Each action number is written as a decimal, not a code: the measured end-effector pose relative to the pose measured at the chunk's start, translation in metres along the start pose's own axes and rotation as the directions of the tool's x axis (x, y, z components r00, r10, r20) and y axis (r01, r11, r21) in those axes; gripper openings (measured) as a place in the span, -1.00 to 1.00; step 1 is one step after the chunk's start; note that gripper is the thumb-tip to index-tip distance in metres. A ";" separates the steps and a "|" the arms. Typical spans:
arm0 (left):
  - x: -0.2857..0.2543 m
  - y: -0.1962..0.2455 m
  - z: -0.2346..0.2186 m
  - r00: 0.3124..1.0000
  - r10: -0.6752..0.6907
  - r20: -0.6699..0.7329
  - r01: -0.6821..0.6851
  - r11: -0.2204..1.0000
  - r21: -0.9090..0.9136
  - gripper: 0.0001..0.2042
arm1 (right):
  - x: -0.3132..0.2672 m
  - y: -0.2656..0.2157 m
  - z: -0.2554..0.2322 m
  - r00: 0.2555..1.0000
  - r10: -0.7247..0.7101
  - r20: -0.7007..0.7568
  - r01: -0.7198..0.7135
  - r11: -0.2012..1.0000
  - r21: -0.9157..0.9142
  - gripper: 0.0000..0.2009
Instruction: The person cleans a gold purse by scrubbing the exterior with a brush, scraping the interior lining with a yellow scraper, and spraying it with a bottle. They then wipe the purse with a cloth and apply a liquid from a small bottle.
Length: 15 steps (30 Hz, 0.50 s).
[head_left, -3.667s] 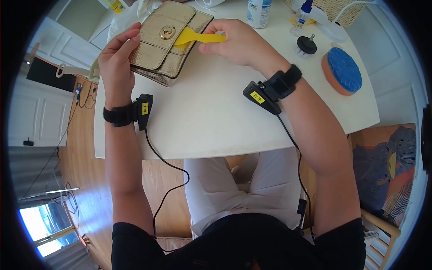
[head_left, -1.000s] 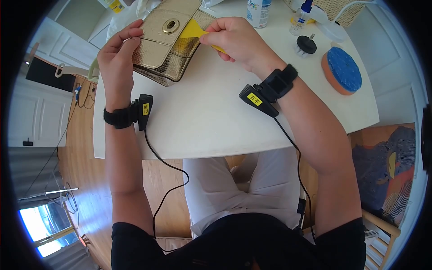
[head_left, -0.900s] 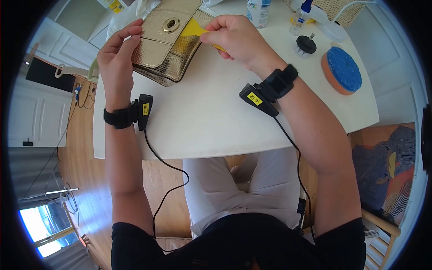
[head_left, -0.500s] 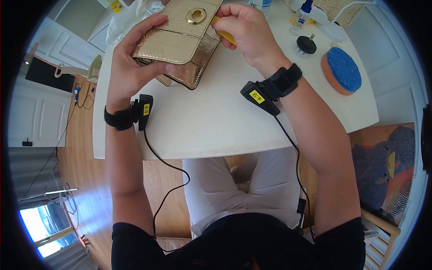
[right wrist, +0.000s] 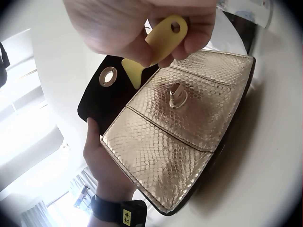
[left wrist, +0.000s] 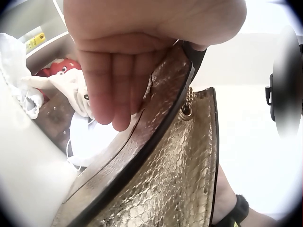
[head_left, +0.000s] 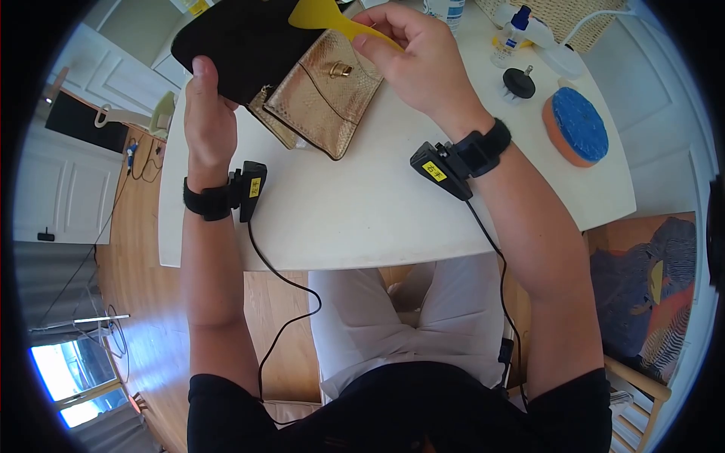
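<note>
A gold snakeskin-textured handbag (head_left: 325,98) rests on the white table with its flap (head_left: 234,53) lifted, black lining showing. My left hand (head_left: 208,124) holds the flap's edge, thumb on the lining; in the left wrist view its fingers (left wrist: 120,92) lie along the outer side. Between thumb and fingers, my right hand (head_left: 423,64) pinches a yellow scraper (head_left: 321,15) with a flared blade. That blade overlaps the lining near the bag's mouth. The right wrist view shows a hole in the scraper's handle, the turn lock (right wrist: 177,97) on the bag's front and the flap's metal eyelet (right wrist: 108,76).
On the right of the table (head_left: 362,204) are a blue-and-orange sponge (head_left: 578,124), a black round piece with a metal stem (head_left: 518,84) and a spray bottle (head_left: 510,41). A woven basket (head_left: 570,26) stands behind. Cables run from both wrist cameras.
The left hand has raised the bag's flap and turned it back, exposing black lining and the lock. The scraper, earlier tucked at the flap's right edge, now lies over the lining.
</note>
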State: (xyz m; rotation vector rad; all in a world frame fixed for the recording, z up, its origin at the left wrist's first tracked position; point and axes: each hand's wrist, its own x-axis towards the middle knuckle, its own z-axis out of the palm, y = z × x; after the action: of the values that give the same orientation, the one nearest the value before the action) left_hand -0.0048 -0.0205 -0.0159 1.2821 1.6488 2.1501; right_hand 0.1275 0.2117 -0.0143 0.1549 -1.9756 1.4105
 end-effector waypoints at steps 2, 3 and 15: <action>-0.001 -0.002 -0.002 1.000 -0.018 -0.018 0.018 1.000 0.007 -0.51 | 0.001 -0.006 -0.004 1.000 -0.002 0.009 0.003 0.999 -0.047 -0.82; -0.001 -0.002 -0.002 0.999 -0.040 -0.036 0.040 0.999 0.013 -0.51 | 0.001 -0.008 -0.004 1.000 -0.001 0.018 0.003 0.996 -0.094 -0.81; -0.002 -0.010 -0.010 0.999 -0.035 -0.006 0.034 0.995 -0.097 -0.67 | 0.006 -0.013 -0.016 0.982 0.098 -0.161 -0.077 0.988 0.134 -0.89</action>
State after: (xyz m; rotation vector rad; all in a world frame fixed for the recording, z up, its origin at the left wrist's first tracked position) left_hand -0.0139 -0.0251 -0.0259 1.2116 1.5374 2.1880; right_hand 0.1359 0.2219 0.0023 0.0056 -1.7751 1.5541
